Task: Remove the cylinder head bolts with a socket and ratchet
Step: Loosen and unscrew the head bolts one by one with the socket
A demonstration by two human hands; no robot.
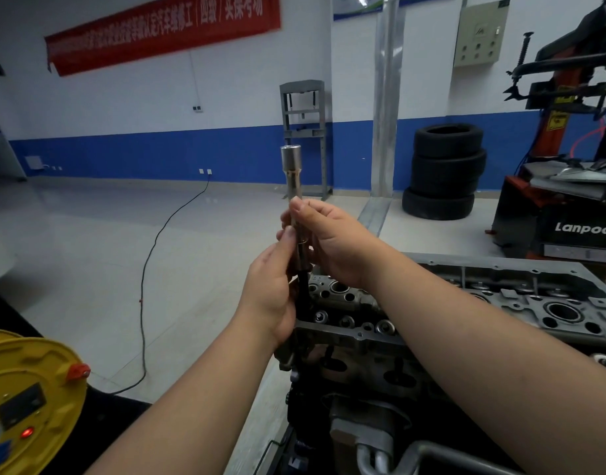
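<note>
I hold a long shiny socket [291, 166] upright in front of me, its open end up, mounted on a dark extension bar [302, 269]. My left hand [272, 289] grips the dark lower part of the bar. My right hand [329, 241] pinches the bar just above it with thumb and fingers. Below and to the right lies the grey cylinder head [500, 299] on the engine, with its round bores and bolt holes showing. I see no ratchet handle; whatever is under my left palm is hidden.
A yellow cable reel [27, 399] with a red light sits at lower left, its black cord [147, 303] trailing across the pale floor. A tyre stack [445, 169], a grey press frame [303, 132] and a tyre changer [569, 200] stand behind.
</note>
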